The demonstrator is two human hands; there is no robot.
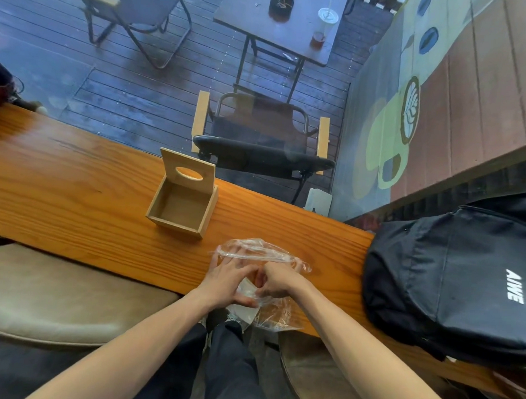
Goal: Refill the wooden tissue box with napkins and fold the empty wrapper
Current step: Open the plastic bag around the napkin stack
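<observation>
A wooden tissue box [182, 207] stands on the wooden counter [77, 193] with its lid, which has an oval slot, tipped up at the back. Its inside shows bare wood. Nearer to me lies a clear plastic wrapper [254, 251], crumpled, with white napkins [245, 309] partly showing under my hands at the counter's near edge. My left hand [229, 280] presses on the wrapper and napkins. My right hand [278, 280] pinches the plastic right beside it, fingers curled. Both hands touch each other above the pack.
A black backpack [461, 281] lies on the counter at the right, close to my right forearm. A beige seat cushion [58, 296] sits below the counter at the left. Beyond the window are folding chairs [258, 139] and a table [280, 23] on decking.
</observation>
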